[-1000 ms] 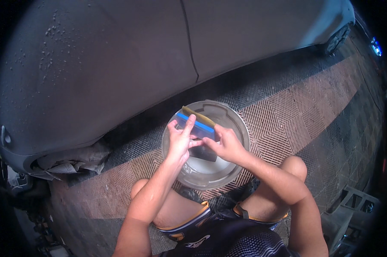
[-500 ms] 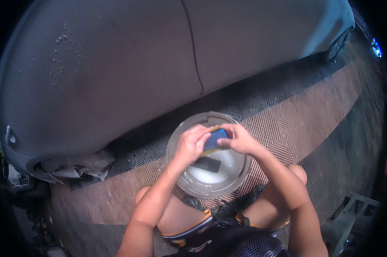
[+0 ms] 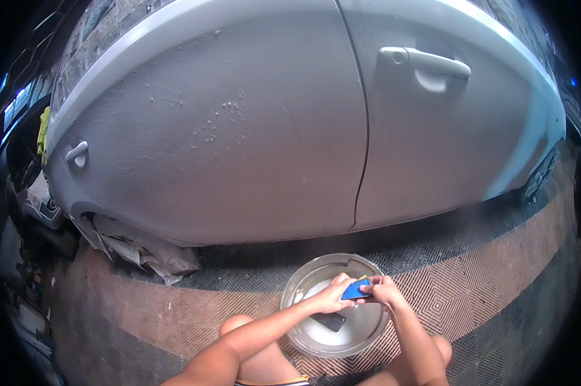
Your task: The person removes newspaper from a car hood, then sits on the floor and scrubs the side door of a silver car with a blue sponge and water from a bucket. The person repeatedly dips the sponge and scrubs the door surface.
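Both my hands meet over a round translucent bucket (image 3: 378, 332) that holds whitish liquid. Between them is a blue sanding block (image 3: 353, 290), with a strip of yellowish sheet (image 3: 363, 278) showing along its far edge. My left hand (image 3: 332, 296) is closed on the block's left end, and my right hand (image 3: 384, 291) pinches its right end, thumb on top. Below the hands, a dark rectangular piece (image 3: 330, 321) lies in the bucket; what it is I cannot tell. The undersides of my fingers are hidden.
A dull grey car side (image 3: 284, 186) curves across the far side, with water drops on its left panel. It carries a door handle (image 3: 435, 63). Crumpled covering (image 3: 165, 258) wraps the left wheel. Patterned floor mats (image 3: 480, 289) lie under the bucket.
My view has tilted up, so more of the car shows and the bucket sits lower in the picture. Both hands keep hold of the sanding block, which has turned slightly.
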The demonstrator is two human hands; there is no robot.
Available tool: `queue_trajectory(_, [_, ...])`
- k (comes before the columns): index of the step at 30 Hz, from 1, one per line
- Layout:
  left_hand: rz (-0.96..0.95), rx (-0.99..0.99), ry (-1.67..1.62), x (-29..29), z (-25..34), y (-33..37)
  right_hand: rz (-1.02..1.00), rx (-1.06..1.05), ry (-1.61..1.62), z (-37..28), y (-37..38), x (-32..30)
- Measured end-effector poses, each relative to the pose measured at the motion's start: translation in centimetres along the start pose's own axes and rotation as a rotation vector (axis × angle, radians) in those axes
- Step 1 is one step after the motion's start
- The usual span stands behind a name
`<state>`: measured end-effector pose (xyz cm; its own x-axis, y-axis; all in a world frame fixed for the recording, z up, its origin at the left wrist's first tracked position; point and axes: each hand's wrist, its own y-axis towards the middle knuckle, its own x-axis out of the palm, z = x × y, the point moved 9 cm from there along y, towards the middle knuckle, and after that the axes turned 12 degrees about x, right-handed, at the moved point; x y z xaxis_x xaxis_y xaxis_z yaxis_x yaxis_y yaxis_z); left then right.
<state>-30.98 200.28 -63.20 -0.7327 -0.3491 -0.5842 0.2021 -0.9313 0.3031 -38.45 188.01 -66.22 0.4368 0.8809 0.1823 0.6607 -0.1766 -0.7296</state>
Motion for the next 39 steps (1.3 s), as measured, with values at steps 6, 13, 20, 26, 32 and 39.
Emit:
queue_trajectory(6, [0.065,-0.082,0.297,-2.6,3.3,1.3,0.045,-0.124,-0.019,-2.1,-1.7,0.3])
queue_trajectory(13, [0.121,0.010,0.441,-3.1,4.9,1.1,-0.107,-0.079,-0.026,-1.3,-1.1,0.5])
queue_trajectory(20, [-0.224,-0.425,0.224,1.3,-4.1,-1.5,0.476,-0.379,-0.844,-3.3,-1.5,-0.6])
queue_trajectory(26, [-0.627,-0.775,0.448,10.7,-16.3,-7.2,0.609,-0.953,-0.688,-8.3,-7.6,0.7])
queue_trajectory(32, [-0.443,-0.279,0.228,-0.8,-3.9,-3.1,0.816,-1.734,-0.726,-25.8,-27.1,1.4])
queue_trajectory(39, [0.279,0.746,1.344,-33.0,27.7,10.0,1.174,-1.869,-0.889,-45.1,-32.7,0.9])
